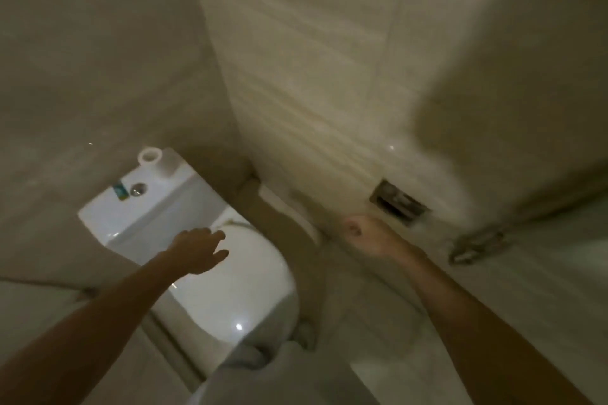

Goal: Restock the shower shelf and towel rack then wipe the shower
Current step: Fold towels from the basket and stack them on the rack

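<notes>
We record the left hand [197,250] above the toilet [237,293] lid, fingers loosely spread, holding nothing. The right hand [365,233], right of the toilet, is curled and blurred, with nothing seen in it. A hinged glass panel [552,260] stands farther right of the toilet.

Dim beige tiled walls [296,43], white toilet [233,293], paper roll [154,159] on cistern [131,217], pale floor [371,322]

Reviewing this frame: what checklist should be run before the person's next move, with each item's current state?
1. Left hand free: ok, fingers relaxed over the toilet lid.
2. Right hand free: cannot tell, curled and blurred.
3. Shower shelf in view: not ok.
4. Towel rack in view: not ok.
5. Toilet roll settled on the tank: ok.
</notes>
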Motion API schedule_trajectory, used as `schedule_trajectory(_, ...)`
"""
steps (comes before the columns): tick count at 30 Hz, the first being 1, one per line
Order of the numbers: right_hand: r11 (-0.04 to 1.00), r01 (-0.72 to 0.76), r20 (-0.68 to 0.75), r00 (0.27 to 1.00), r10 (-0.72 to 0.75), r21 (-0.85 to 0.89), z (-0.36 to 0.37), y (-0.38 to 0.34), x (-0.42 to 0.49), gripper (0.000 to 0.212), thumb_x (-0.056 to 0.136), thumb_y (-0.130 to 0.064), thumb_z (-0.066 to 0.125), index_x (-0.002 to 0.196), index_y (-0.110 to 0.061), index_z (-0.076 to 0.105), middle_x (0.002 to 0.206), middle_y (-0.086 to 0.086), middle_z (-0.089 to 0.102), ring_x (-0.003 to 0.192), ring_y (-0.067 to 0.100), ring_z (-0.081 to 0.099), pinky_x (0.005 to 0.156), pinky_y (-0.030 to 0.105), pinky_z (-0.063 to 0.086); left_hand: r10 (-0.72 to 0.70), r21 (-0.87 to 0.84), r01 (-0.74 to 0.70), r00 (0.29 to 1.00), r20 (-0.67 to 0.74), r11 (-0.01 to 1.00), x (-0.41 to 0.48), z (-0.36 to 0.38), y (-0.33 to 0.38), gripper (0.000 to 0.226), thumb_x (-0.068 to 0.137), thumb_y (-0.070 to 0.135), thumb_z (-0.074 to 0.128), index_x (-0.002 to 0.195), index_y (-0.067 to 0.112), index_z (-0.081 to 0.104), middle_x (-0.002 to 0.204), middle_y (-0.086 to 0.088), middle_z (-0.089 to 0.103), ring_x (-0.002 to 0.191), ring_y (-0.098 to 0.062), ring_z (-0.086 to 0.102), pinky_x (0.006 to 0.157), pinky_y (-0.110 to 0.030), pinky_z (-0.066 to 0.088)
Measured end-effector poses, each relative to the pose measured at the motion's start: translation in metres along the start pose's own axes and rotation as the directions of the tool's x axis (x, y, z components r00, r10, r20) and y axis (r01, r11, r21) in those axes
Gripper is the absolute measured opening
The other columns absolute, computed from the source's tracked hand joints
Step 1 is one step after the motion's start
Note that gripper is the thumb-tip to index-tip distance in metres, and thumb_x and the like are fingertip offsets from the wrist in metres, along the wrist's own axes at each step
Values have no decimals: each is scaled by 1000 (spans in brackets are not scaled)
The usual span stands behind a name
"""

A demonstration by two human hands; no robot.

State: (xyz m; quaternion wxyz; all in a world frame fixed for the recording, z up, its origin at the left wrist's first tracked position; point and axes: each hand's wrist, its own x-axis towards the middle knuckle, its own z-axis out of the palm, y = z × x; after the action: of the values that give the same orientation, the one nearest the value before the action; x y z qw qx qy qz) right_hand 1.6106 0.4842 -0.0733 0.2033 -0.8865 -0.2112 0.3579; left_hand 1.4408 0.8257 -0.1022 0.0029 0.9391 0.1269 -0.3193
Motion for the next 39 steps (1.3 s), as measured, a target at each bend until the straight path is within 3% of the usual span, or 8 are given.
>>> schedule_trajectory(7,858,-447,37,890,454,252,118,116,-99,32,97,-12,57,129,-15,61,132,8,61,103,18,60,88,22,45,57,-269,14,966,254,963,-8,105,30,45,103,47,46,140,22,48,134,-6,60,122,-21,59,104,-35,43)
schedule_trajectory(10,741,-556,45,810,585,377,173,129,-150,30,98,-12,56,127,-14,63,131,6,59,107,20,61,88,21,44,8,-448,159,937,349,880,1,137,33,32,100,34,59,125,14,62,127,-12,65,112,-26,62,103,-38,46)
schedule_trajectory(14,516,-628,109,689,716,583,244,124,-209,27,97,-16,57,123,-18,64,125,1,59,82,8,62,66,9,46,48,-557,214,908,417,803,6,140,66,23,100,14,60,111,-7,63,86,-17,62,69,-22,55,56,-26,48)
schedule_trajectory(16,387,-631,140,621,771,672,274,117,-237,23,96,-17,58,117,-23,63,113,2,64,73,2,59,58,8,43,108,-604,211,888,447,768,12,138,94,25,100,16,59,114,-4,64,88,-15,65,71,-23,58,59,-26,43)
schedule_trajectory(23,-151,-432,313,333,889,889,398,113,-336,19,92,-8,65,110,-12,70,98,10,70,79,21,67,66,25,47,287,-638,57,860,422,768,26,98,204,24,102,26,56,118,9,63,109,-15,70,92,-27,66,77,-36,46)
schedule_trajectory(28,-437,-267,500,252,828,859,472,122,-370,19,89,-1,67,108,0,70,81,10,69,68,25,63,69,34,49,334,-529,-103,870,363,842,38,74,303,24,104,23,51,120,7,60,111,-15,66,94,-26,61,82,-36,42)
schedule_trajectory(33,-518,-160,542,291,789,840,456,154,-379,15,97,-11,57,105,-24,58,102,5,62,77,14,57,67,23,48,349,-515,-150,882,315,844,39,64,404,29,105,19,49,126,4,61,115,-19,66,101,-31,62,89,-40,42)
schedule_trajectory(39,-504,20,482,260,836,863,432,229,-413,24,94,-13,62,118,-12,67,109,11,70,94,24,70,72,25,50,394,-444,-219,848,354,869,10,68,517,28,104,17,51,125,3,61,117,-20,65,104,-34,61,91,-42,43)
